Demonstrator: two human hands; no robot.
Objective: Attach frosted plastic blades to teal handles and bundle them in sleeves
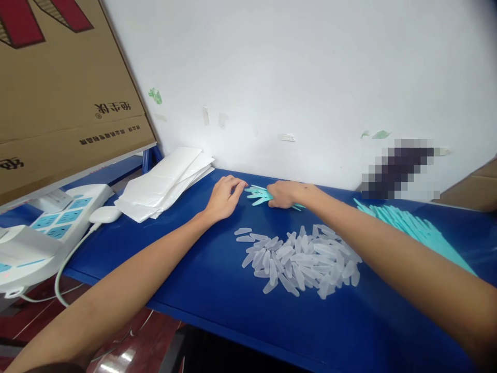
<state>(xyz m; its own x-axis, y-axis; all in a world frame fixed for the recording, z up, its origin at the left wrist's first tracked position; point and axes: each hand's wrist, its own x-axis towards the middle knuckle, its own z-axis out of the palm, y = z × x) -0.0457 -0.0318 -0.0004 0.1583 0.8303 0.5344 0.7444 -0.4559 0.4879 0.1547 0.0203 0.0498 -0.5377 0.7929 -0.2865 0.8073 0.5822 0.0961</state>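
Observation:
Near the wall, my right hand (282, 194) is closed over a small bunch of thin teal sticks (258, 195), whose ends stick out on both sides of it. Just left of the bunch is my left hand (225, 197), its fingers curled and thumb and forefinger close together by the stick tips. Whether anything small is between them I cannot make out. In front of both hands lies a loose heap of translucent flat plastic pieces (303, 259). Past my right forearm, a larger pile of teal sticks (415, 225) is partly hidden.
White padded envelopes (163, 181) are stacked left on the blue table (217, 290). A power strip (73, 215) with a white plug and cable is at the left edge. A large cardboard box (66, 88) rises behind it; the white wall (272, 77) bounds the back.

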